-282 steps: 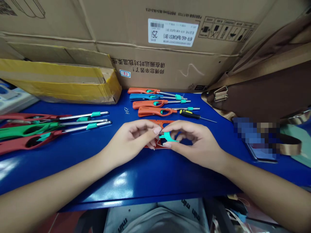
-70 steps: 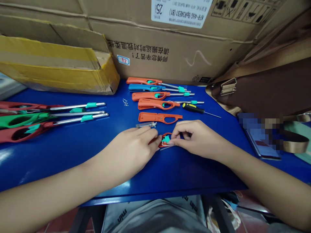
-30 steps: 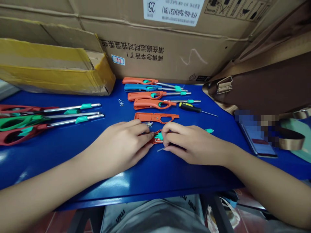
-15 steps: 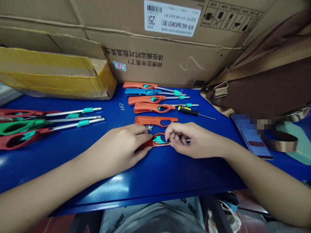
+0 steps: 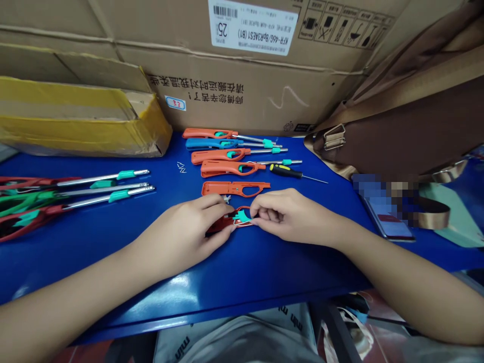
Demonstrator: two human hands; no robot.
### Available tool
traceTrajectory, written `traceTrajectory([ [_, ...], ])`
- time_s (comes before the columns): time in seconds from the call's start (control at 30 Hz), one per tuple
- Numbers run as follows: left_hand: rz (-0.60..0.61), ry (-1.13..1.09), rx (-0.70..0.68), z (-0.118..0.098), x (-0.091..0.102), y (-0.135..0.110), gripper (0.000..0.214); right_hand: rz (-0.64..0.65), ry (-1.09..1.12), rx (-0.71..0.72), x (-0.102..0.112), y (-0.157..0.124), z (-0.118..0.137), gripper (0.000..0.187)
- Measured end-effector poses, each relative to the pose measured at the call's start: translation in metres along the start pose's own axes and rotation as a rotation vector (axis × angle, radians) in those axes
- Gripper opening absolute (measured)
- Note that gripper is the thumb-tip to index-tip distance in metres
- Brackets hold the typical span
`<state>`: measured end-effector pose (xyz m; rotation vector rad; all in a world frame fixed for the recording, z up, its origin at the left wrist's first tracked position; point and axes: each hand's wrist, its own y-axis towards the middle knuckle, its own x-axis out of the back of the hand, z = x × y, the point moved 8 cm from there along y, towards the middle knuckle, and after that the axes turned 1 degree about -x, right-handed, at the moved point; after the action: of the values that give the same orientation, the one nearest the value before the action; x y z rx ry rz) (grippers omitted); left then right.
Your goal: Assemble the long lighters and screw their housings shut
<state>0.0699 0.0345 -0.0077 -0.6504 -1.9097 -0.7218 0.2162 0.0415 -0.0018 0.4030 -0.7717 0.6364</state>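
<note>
The left hand lies low on the blue bench, near the middle of its near edge, fingertips pinched narrow on the orange lighter shell. The right hand meets it from the other side, thumb and forefinger closed on the teal trigger seated in that shell.

The trigger looks small and slick. If the right fingers press off-axis, it could pop out of its seat or wedge crooked, and any wire or spring under it could jump away across the bench. The left fingers cover most of the shell, so the seat is half hidden from view. The small metal part lies loose just beyond the left fingertips, and a sweep of the hand could flick it toward the second orange shell or the screwdriver.

Half a second ago the right hand's fingers were spread wider and lifted over the trigger. Now they are drawn in tight on it, and both hands sit closer together.
</note>
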Motion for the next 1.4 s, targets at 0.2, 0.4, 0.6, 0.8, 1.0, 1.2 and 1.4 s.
traceTrajectory([
  [0.2,-0.032,-0.09,0.03,0.003,0.0,0.001,0.021,-0.021,0.235,-0.325,-0.004,0.001,-0.025,0.008],
  [0.4,-0.081,-0.164,0.06,0.005,0.003,0.003,0.018,0.07,0.225,-0.304,-0.005,0.0,-0.026,0.008],
  [0.6,-0.101,-0.162,0.055,0.005,0.005,0.003,0.017,0.068,-0.177,0.073,0.0,-0.002,0.005,0.01],
  [0.8,-0.111,-0.154,0.046,0.006,0.006,0.004,0.016,0.127,-0.627,0.222,-0.01,-0.008,0.018,0.028],
  [1.0,-0.105,-0.122,0.038,0.007,0.006,0.005,0.017,0.196,-0.913,0.294,-0.02,-0.014,0.028,0.021],
  [1.2,-0.1,-0.137,0.029,0.006,0.004,0.005,0.019,0.143,-0.639,0.204,-0.013,-0.009,0.023,0.024],
  [1.4,-0.111,-0.157,0.052,0.006,0.004,0.004,0.017,0.031,-0.106,-0.05,-0.002,0.003,0.001,0.014],
])
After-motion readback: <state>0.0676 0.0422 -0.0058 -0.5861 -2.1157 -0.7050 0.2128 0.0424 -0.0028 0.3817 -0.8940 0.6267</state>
